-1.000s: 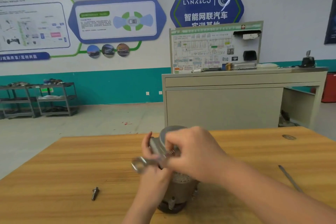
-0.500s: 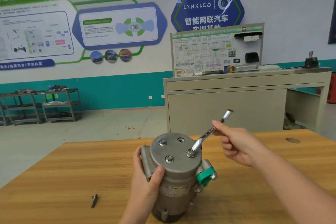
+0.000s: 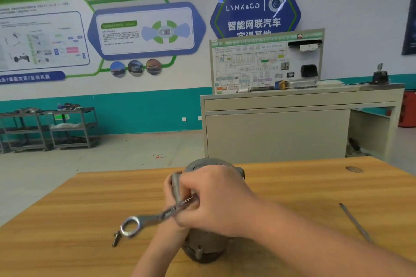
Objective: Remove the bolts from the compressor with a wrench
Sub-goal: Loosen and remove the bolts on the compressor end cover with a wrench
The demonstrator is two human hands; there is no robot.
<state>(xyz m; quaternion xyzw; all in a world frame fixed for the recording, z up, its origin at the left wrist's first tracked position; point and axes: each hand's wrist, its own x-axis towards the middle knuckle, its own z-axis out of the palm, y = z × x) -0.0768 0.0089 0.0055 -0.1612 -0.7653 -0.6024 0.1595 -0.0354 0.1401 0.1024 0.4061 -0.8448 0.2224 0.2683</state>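
Note:
The grey metal compressor (image 3: pixel 202 247) stands upright on the wooden table (image 3: pixel 78 220), mostly hidden behind my hands. My right hand (image 3: pixel 216 204) lies across its top and grips the silver wrench (image 3: pixel 148 220), whose ring end sticks out to the lower left, blurred. My left hand (image 3: pixel 171 189) holds the compressor's left side, with only its fingers and wrist showing. One loose bolt (image 3: pixel 116 239) lies on the table left of the compressor, just under the wrench's ring. The bolts on the compressor's top are hidden.
A thin metal rod (image 3: pixel 355 222) lies on the table to the right. A dark knot (image 3: pixel 354 169) marks the table's far right. Beyond the table stand a grey training bench (image 3: pixel 292 123) and metal shelf carts (image 3: pixel 49 128) against the wall.
My right hand swung the wrench from the upper right over the compressor's top to the lower left. The compressor's top face, visible half a second ago, is now covered.

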